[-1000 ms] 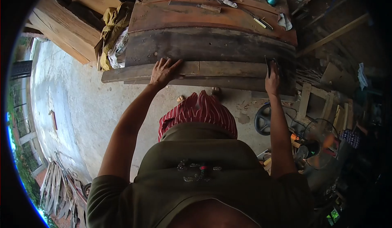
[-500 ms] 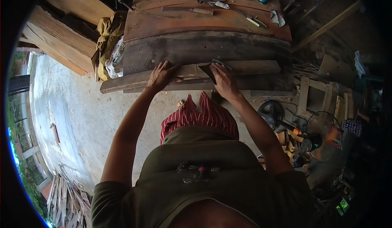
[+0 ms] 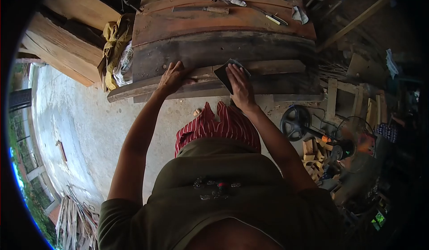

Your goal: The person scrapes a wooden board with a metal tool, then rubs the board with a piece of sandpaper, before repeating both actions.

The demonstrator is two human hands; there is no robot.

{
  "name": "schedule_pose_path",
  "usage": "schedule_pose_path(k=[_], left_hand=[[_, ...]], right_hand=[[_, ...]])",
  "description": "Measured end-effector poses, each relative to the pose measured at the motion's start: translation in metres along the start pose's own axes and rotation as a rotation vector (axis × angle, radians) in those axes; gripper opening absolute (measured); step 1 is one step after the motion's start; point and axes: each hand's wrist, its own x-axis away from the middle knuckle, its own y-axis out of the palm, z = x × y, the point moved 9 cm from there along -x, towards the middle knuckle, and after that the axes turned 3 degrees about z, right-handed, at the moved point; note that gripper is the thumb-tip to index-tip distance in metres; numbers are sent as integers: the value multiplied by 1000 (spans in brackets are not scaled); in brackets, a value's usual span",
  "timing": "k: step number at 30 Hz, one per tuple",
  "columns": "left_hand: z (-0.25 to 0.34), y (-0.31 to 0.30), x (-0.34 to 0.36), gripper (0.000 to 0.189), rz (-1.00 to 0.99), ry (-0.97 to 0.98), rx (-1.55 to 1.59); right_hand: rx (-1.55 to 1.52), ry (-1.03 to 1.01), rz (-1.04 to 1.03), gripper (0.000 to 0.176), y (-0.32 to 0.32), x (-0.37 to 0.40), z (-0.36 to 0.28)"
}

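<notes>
1. The plank (image 3: 272, 66) lies along the near edge of the bench (image 3: 214, 48). Its left end sticks out past the bench. I think it could slide or tip if the push gets too hard.
2. The sandpaper (image 3: 222, 74) sits on the middle of the plank. It could slip out or fold, and then bare fingers might rub the rough wood and get a splinter.
3. The left hand (image 3: 171, 77) is on the left part of the plank. It is open wide and flat, with fingers spread. It holds nothing and just presses the plank down.
4. The right hand (image 3: 240, 85) is at the middle of the plank. It holds the dark sandpaper under its fingers, pressed against the wood.
</notes>
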Motion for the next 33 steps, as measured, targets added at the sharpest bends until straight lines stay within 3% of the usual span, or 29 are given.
schedule_pose_path(k=[2, 5, 7, 10, 12, 15, 18, 23, 27, 31, 33], left_hand=[[-2, 0, -4, 60, -16, 1, -11], [-9, -3, -7, 48, 3, -28, -35], [-9, -6, -5, 40, 39, -38, -48], [-9, -5, -10, 39, 91, -54, -35], [-17, -2, -11, 48, 186, -116, -121], [-19, 3, -12, 49, 158, -128, -125], [-21, 4, -13, 40, 140, -148, -189], [-16, -2, -10, 40, 152, -164, -171], [-16, -1, -11, 40, 201, -135, -187], [-14, -3, -12, 41, 160, -149, -193], [-15, -2, -12, 41, 148, -146, -185]], right_hand=[[69, -107, -52, 63, -7, 1, 5], [188, 140, 171, 58, -62, 6, 94], [294, 218, 280, 64, -74, 18, 153], [344, 345, 323, 66, -53, 6, 131], [213, 165, 187, 63, -19, -14, 55], [40, -64, 73, 53, 27, -26, -28], [44, -174, 1, 49, 15, -25, -17], [273, 234, 173, 73, -74, 9, 152], [327, 376, 273, 75, -58, 4, 133], [23, -19, 66, 65, 11, -13, 2], [69, -90, 5, 62, 9, -11, 3]])
